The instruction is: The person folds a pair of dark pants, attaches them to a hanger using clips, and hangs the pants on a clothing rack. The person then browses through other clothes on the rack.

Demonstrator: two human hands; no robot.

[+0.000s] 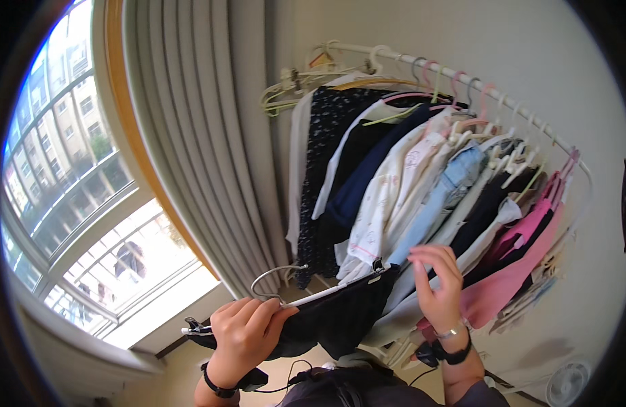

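My left hand [248,330] is closed around the bar of a white clip hanger [319,296], near the base of its metal hook. From the hanger's clips hangs a black garment [340,319], which looks like trousers or shorts; its lower part drops out of sight in front of me. One black clip shows at each end of the bar. My right hand [440,281] is raised just right of the hanger's right end, thumb and fingers apart, with nothing in it.
Ahead, a white clothes rail [455,72] carries many garments on hangers, among them a light blue denim piece [448,178] and a pink top [506,278]. Grey curtains [204,136] and a window [75,183] are on the left. A white fan [568,383] stands at lower right.
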